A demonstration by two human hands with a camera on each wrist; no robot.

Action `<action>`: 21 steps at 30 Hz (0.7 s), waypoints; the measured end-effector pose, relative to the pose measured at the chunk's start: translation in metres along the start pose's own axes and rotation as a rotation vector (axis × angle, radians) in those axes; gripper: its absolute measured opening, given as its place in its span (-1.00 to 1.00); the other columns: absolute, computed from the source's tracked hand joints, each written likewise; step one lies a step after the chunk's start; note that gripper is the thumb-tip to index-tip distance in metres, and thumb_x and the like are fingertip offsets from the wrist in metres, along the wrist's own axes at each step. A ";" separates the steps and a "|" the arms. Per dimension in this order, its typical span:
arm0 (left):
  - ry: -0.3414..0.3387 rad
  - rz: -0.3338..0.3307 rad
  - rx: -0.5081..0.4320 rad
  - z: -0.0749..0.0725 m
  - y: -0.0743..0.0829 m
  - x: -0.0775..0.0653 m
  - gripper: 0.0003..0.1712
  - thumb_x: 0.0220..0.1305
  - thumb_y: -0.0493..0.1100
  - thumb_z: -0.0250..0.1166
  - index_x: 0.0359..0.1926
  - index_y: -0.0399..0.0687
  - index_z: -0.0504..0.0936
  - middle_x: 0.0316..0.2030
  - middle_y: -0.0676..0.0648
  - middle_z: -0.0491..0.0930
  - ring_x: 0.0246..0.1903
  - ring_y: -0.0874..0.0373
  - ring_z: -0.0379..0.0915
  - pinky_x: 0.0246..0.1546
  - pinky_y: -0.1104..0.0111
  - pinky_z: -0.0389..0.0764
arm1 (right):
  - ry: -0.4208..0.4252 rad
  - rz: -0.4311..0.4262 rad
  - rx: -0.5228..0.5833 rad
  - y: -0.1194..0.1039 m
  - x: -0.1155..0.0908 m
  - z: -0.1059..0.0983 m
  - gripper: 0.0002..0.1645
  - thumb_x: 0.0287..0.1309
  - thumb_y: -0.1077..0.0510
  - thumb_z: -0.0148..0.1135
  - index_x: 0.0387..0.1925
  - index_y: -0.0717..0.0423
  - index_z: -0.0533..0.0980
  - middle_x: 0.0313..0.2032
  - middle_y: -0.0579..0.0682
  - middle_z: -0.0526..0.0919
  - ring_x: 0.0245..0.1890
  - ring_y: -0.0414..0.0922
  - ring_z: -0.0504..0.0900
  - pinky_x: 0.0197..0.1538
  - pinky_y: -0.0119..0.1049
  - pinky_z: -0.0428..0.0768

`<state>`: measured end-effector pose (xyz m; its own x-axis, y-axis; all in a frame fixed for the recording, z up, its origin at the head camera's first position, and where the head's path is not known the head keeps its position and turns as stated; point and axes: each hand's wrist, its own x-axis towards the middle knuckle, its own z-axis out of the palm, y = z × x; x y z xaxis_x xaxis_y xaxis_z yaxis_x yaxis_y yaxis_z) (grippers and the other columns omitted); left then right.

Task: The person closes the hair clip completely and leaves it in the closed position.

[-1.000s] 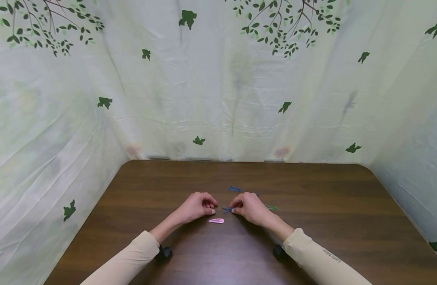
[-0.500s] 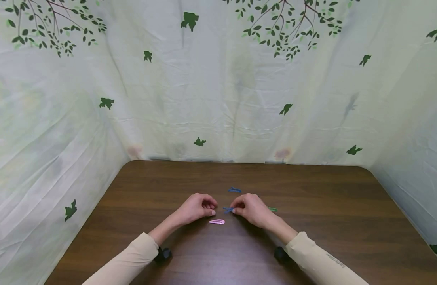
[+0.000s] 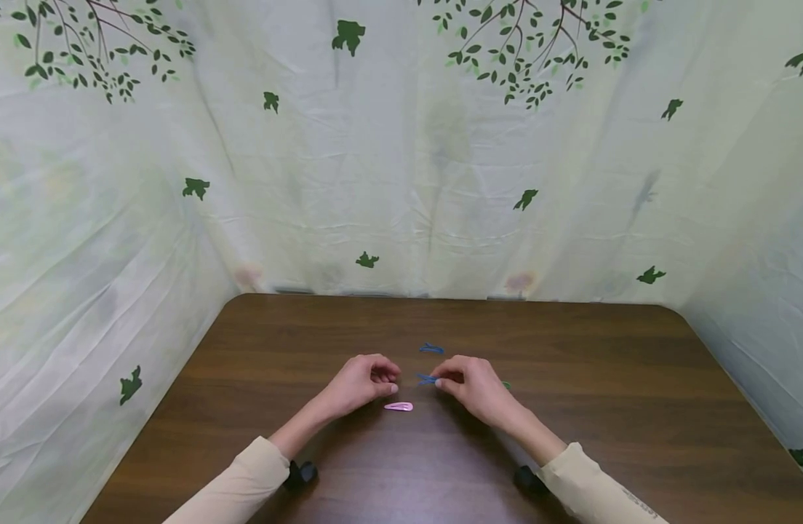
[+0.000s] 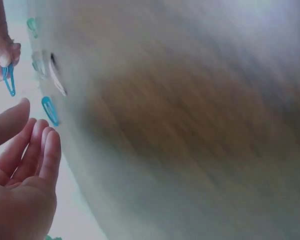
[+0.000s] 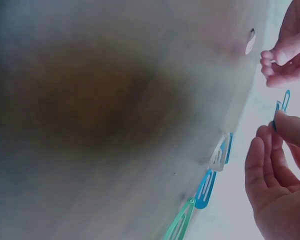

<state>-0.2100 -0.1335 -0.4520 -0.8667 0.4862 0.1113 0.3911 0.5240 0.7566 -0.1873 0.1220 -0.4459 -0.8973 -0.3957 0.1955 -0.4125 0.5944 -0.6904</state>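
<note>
My right hand (image 3: 473,383) pinches a blue snap hair clip (image 3: 426,379) between thumb and fingertips, above the table; in the right wrist view that clip (image 5: 287,101) juts up past the thumb. The left hand (image 3: 365,380) faces it, fingers loosely bent and nothing in them, as the left wrist view of the palm (image 4: 25,200) shows. A pink hair clip (image 3: 398,407) lies just in front of the gap between the hands. Farther back lies another blue hair clip (image 3: 431,348). A green hair clip (image 3: 506,384) is mostly hidden behind the right hand.
The right wrist view shows a whitish clip (image 5: 220,155), a blue clip (image 5: 206,189) and a green clip (image 5: 180,220) lying in a row. Brown wooden table (image 3: 277,327) lies beneath; a leaf-printed curtain (image 3: 401,182) hangs behind it.
My right hand has shifted a little to the right with the blue hair clip, covering more of the green one. The left hand stays in place.
</note>
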 end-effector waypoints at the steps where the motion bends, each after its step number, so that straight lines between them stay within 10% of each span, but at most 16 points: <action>1: 0.006 0.007 0.000 0.000 0.002 0.000 -0.78 0.13 -0.32 0.43 -0.17 -0.25 0.70 -0.34 -0.01 0.65 -0.37 0.23 0.54 -0.27 0.39 0.58 | 0.016 0.002 0.009 0.000 -0.002 0.000 -0.87 0.20 0.17 0.37 -0.22 -0.13 0.70 -0.27 -0.33 0.64 -0.27 -0.31 0.59 -0.17 -0.33 0.57; 21: 0.049 0.080 -0.066 0.006 0.034 -0.013 -0.77 0.15 -0.33 0.43 -0.14 -0.24 0.70 -0.22 -0.13 0.65 -0.29 0.17 0.56 -0.16 0.19 0.62 | 0.159 -0.027 0.122 -0.014 -0.030 -0.014 -0.82 0.19 0.22 0.36 -0.21 -0.11 0.70 -0.22 -0.32 0.64 -0.24 -0.31 0.62 -0.12 -0.33 0.61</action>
<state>-0.1837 -0.1181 -0.4318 -0.8482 0.4893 0.2028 0.4396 0.4368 0.7848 -0.1566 0.1352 -0.4325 -0.9038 -0.2891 0.3156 -0.4230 0.4918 -0.7611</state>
